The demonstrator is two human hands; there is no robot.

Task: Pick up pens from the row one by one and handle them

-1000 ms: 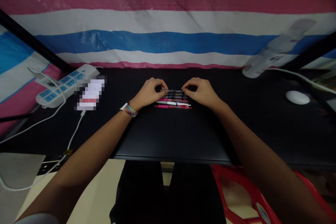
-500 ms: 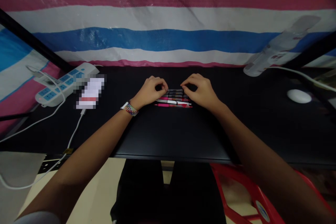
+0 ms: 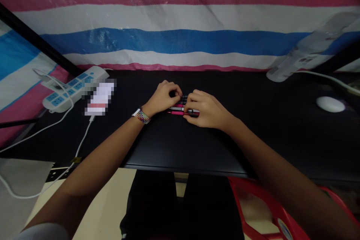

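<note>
Several pens lie side by side on the black desk [image 3: 180, 142], pointing left to right. Nearest me is a pen with a pink grip [image 3: 177, 113]; a white pen [image 3: 175, 108] lies just behind it, with another pink one and dark pens farther back. My left hand [image 3: 165, 98], with a woven band at its wrist, pinches thumb and forefinger at the left end of a dark pen [image 3: 184, 98] at the back. My right hand [image 3: 208, 108] curls over the right half of the row, its thumb on the near side by the pink pen. It hides those pen ends.
To the left are a white power strip [image 3: 75, 88] and a blurred-out phone [image 3: 98, 99] on a white charging cable [image 3: 81, 140]. A clear bottle [image 3: 303, 52] stands at the back right, with a white mouse [image 3: 330, 104] nearer. Behind hangs a striped sheet [image 3: 180, 41]; below is a red stool [image 3: 253, 198].
My right hand has come left and nearer to me, from the right ends of the back pens to over the row. My left hand has stayed at the pens' left ends.
</note>
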